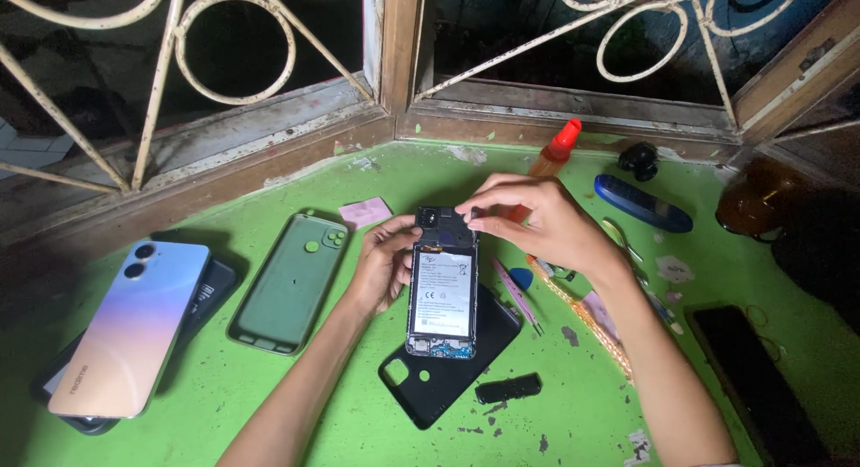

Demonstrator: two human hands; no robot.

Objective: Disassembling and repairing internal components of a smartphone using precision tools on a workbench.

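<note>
An opened smartphone [442, 292] with its back removed lies face down on the green table [358, 404], its white-labelled battery showing. My left hand [383, 263] grips the phone's left edge near the top. My right hand [537, 218] pinches at the phone's top right corner by the camera area; whether it holds a small part is hidden by the fingers. Under the phone lies its black back cover [448, 377]. A small black plastic piece [508, 388] rests just right of the cover.
A green phone case [291, 281] and a pink-blue phone [133, 325] stacked on dark devices lie at left. A pink pad [365, 213] sits behind. At right are an orange-capped bottle [555, 151], blue tool [642, 203], pink tweezers [515, 292], dark phone [752, 382].
</note>
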